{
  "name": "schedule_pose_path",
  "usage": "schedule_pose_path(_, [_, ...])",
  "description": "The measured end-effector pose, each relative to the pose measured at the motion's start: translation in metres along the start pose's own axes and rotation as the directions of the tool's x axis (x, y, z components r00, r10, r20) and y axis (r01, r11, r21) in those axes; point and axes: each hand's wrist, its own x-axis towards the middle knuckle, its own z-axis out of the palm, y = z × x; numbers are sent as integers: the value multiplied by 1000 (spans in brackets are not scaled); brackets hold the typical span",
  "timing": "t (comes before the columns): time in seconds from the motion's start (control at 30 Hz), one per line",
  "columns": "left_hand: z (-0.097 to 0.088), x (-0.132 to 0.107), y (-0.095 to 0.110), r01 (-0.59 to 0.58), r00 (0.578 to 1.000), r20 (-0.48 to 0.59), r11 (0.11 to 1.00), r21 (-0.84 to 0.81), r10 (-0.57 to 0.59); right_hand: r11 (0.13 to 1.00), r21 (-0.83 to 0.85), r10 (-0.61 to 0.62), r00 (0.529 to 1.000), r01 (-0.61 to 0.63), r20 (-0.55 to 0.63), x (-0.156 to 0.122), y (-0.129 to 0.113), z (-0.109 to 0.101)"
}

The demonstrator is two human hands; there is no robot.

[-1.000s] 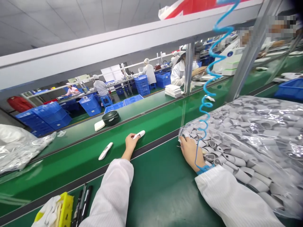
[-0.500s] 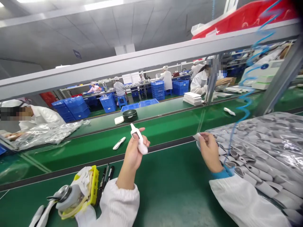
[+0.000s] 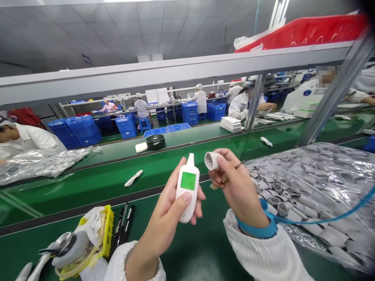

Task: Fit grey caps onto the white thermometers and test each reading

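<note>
A white ear thermometer (image 3: 190,203) with a lit green screen stands upright in my left hand (image 3: 170,210), its narrow tip up and my thumb below the screen. My right hand (image 3: 234,179) pinches a light grey hollow cap (image 3: 211,160) between thumb and fingers, its round opening facing the thermometer. Cap and thermometer tip are close but apart. A blue wrist strap (image 3: 260,228) circles my right wrist. Just right of that hand, a clear plastic bag (image 3: 328,168) holds many similar grey caps.
A yellow basket (image 3: 108,230) with a pump bottle (image 3: 68,248) sits at the lower left beside black pens (image 3: 127,222). Another white thermometer (image 3: 134,178) lies on the green conveyor (image 3: 96,193). Beyond stands a dark round fan-like object (image 3: 156,142). Co-workers sit across the line.
My left hand has turned the thermometer so its screen faces me, now lit green. My right hand has moved left from the bag's edge, bringing the cap near the thermometer.
</note>
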Motion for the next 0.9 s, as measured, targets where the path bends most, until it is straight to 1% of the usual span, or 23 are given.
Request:
schedule_pose_path(0.07, [2,-2,-2,35,999,-40,998,47,-33,1000,-12,-22,1000,22,-3,-3,2,4])
schedule_pose_path(0.13, [4,-3,-3,68,996,-72,984,164,-57,999,-8,-38,999,38,-11,-3,3,5])
schedule_pose_path(0.23, [6,-3,-7,52,996,-85,936,347,-24,996,-6,-84,996,84,-18,-3,4,5])
schedule_pose_path(0.27, [6,-3,-8,40,996,-85,919,391,-7,993,-27,-112,994,112,0,-3,4,4])
schedule_pose_path(0.33, [6,-3,-10,28,996,-84,894,446,11,981,-98,-163,983,170,80,-3,3,3])
schedule_pose_path(0.4, [6,-3,-12,33,996,-84,888,459,6,967,-153,-179,969,205,169,-4,0,1])
schedule_pose_path(0.43, [6,-3,-12,34,997,-83,888,458,5,963,-164,-184,966,215,184,-4,0,0])
schedule_pose_path(0.53, [6,-3,-12,34,996,-88,891,452,6,959,-161,-212,968,232,132,-5,-1,-1])
schedule_pose_path(0.67, [8,-3,-12,39,996,-93,889,457,4,951,-187,-232,968,246,94,-7,2,2])
schedule_pose_path(0.77, [11,-3,-14,33,995,-99,894,446,13,926,-226,-308,951,303,12,-9,4,6])
schedule_pose_path(0.8, [12,-3,-15,25,994,-107,895,446,25,910,-259,-332,943,325,17,-9,4,6])
schedule_pose_path(0.9, [12,-3,-17,5,991,-120,891,455,56,860,-342,-370,925,378,89,-11,3,7])
